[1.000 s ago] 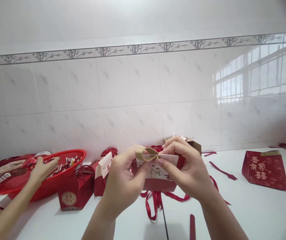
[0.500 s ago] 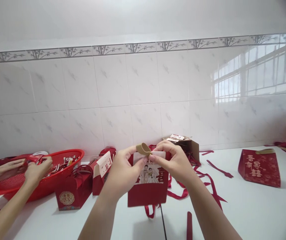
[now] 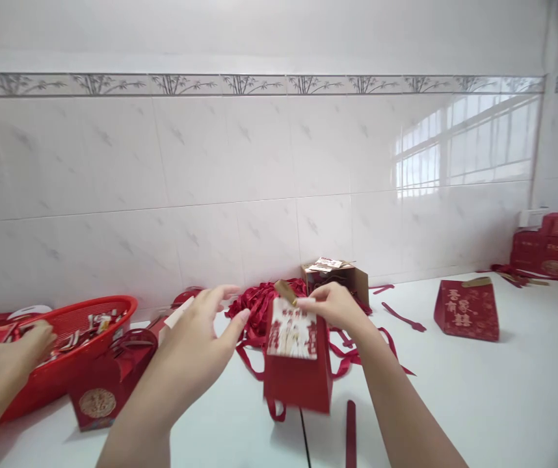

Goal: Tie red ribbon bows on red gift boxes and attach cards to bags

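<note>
My right hand pinches the top of a red gift box by its tan handle and holds it just above the white counter. The box front bears a pale picture panel. My left hand hovers to the left of the box, fingers spread and holding nothing. A pile of red ribbon lies behind the box, and loose ribbon ends trail under it.
Another person's hand reaches into a red basket at the left. A red handled box stands beside the basket. A brown carton sits by the wall, a red trapezoid box to the right, and stacked red boxes at far right.
My left hand has let go of the box's top and opened out to the left. My right hand now holds the box alone, lower. The view has shifted right.
</note>
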Demonstrator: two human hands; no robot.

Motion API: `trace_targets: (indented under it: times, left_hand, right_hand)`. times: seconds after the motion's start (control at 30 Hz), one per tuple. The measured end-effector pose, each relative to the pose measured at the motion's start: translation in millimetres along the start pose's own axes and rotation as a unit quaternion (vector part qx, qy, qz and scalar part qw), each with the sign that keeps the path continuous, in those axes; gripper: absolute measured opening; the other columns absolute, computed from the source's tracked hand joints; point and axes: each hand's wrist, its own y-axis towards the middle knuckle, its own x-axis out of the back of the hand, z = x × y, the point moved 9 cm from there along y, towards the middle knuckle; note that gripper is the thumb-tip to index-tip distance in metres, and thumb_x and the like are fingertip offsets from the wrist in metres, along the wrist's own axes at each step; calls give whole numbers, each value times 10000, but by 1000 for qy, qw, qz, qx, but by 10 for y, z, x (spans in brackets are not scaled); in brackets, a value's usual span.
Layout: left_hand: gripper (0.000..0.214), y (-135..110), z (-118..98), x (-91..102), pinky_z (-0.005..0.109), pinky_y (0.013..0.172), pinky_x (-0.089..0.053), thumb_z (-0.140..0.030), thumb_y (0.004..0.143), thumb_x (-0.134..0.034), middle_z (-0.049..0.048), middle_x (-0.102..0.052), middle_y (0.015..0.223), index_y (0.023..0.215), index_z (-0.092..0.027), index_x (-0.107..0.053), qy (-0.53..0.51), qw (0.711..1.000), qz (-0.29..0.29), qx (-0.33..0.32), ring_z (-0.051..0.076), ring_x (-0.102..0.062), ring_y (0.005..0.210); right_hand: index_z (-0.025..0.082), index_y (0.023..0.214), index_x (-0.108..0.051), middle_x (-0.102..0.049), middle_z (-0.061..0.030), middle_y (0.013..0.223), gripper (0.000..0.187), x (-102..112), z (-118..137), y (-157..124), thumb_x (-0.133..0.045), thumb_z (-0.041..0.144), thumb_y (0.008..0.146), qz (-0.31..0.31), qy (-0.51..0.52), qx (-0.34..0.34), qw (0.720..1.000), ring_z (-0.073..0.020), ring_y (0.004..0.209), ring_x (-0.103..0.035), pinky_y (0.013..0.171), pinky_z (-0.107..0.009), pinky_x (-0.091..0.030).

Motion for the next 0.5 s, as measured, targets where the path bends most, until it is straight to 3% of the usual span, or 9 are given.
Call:
trace_targets:
  times: [0.03, 0.1, 0.13, 0.2, 0.23, 0.3, 0.5]
  left_hand:
    - [458, 10, 34, 4, 324, 621, -525, -502, 732, -578, 92, -654, 985, 1106, -242, -617, 11, 1000, 4, 3, 263, -637, 863]
    - [512, 17, 57, -13, 313, 575, -517, -528, 740, -555, 102, -651, 989, 1157, -231, -578, 32, 999, 27, -5, 255, -643, 823]
    - [530, 16, 61, -8, 310, 560, -514, -538, 739, -552, 103, -652, 988, 1171, -231, -566, 38, 999, 29, -8, 251, -645, 805]
    - [548, 10, 54, 0, 305, 542, -510, -550, 732, -557, 99, -657, 979, 1181, -236, -556, 46, 999, 28, -12, 243, -645, 779]
    - [549, 6, 44, -6, 302, 537, -510, -554, 729, -560, 95, -660, 969, 1179, -239, -557, 48, 998, 29, -14, 240, -646, 771]
    - [542, -2, 18, -36, 298, 526, -507, -560, 727, -560, 88, -663, 945, 1166, -242, -564, 52, 998, 35, -19, 240, -647, 764]
    - [527, -19, -55, -133, 290, 490, -487, -586, 735, -535, 79, -664, 911, 1146, -258, -574, 58, 995, 69, -38, 264, -646, 787]
  right_hand:
    - [139, 584, -677, -562, -13, 487, 323, 245, -135, 34, -675, 449, 672, -116, 5, -23, 993, -125, 469, -497, 435, -237, -350]
    - [134, 753, -702, -641, -45, 580, 319, 700, -342, -55, -624, 442, 719, -334, 77, -27, 939, -166, 533, -593, 499, -263, -449]
    - [130, 864, -695, -677, -64, 664, 327, 865, -405, -139, -609, 419, 736, -416, 123, -8, 901, -182, 602, -638, 563, -281, -495]
    - [122, 1013, -650, -705, -96, 836, 356, 1039, -447, -262, -601, 354, 747, -503, 207, 54, 837, -195, 766, -681, 720, -312, -534]
    - [120, 1032, -636, -702, -106, 897, 354, 1063, -430, -285, -601, 323, 744, -514, 239, 85, 819, -196, 836, -681, 783, -323, -531]
    - [123, 1009, -635, -694, -107, 937, 316, 1012, -362, -255, -589, 290, 746, -492, 282, 123, 814, -196, 889, -674, 841, -343, -521]
    - [147, 849, -669, -674, -80, 894, 197, 680, -155, -122, -524, 239, 753, -413, 226, 138, 872, -181, 860, -638, 801, -341, -523]
